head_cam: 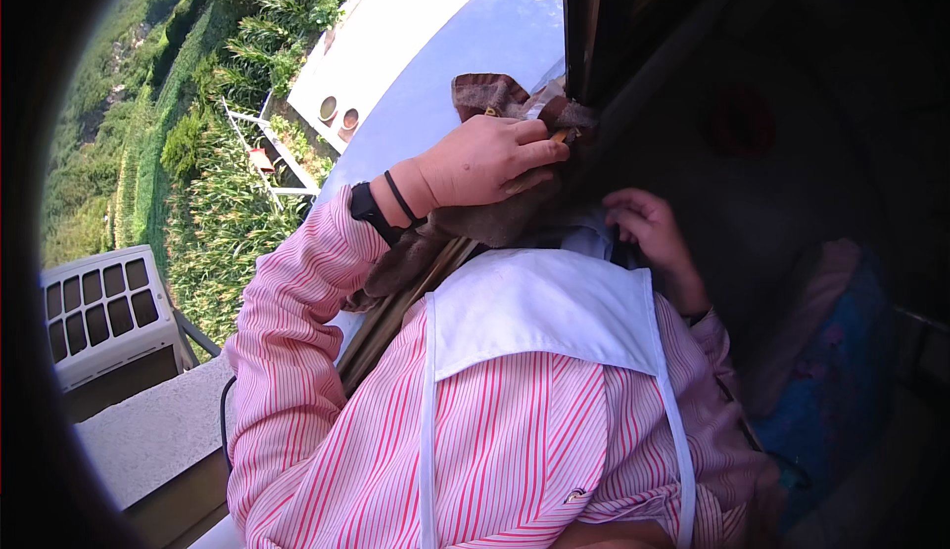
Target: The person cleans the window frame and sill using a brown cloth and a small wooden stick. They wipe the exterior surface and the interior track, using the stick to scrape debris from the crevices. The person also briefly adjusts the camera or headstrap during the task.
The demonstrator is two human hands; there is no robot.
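My left hand [482, 159], with a black watch and band at its wrist, grips a bunched brown cloth [497, 215]. The cloth lies against the edge of a bluish, sky-reflecting pane [423, 89], and its striped upper end bunches up past my fingers. A small orange-yellow bit shows beside my fingertips. In the shade to the right, my right hand [649, 226] is raised with loosely bent fingers and nothing visible in it. Its fingertips are near a pale fabric piece [590, 237]; contact is unclear. A white apron [538, 311] covers my striped shirt.
A dark upright frame [582, 30] borders the pane; a brown metal rail [408, 304] runs beside my chest. Outside at left are an air-conditioner unit [104, 319], a concrete ledge [159, 430], pots and dense plants [215, 230]. Blue patterned fabric [831, 378] lies in the dark right side.
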